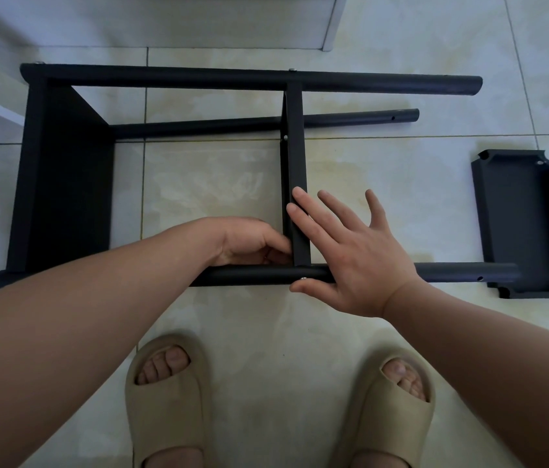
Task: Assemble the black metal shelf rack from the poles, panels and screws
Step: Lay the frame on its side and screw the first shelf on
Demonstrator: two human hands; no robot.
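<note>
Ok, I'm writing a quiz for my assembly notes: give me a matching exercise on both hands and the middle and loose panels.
1 loose panel
2 middle panel
3 left hand
4 right hand

A fingers curled at the panel's corner
B lying flat on the tiles
C spread open over the near pole
D standing on edge

Pairs: 1-B, 2-D, 3-A, 4-C

Light: dim, cool, diffuse; direction not discernible. Shadows: soft and faint on tiled floor (384,184), deepest toward upper-left corner. Sheen: pale, low patch on central tiles. Black rack (64,184): underexposed, surface detail largely lost. Focus: sharp at centre, softer at margins. Distortion: wide-angle bowing of far pole (249,78), stretching toward lower corners.
</note>
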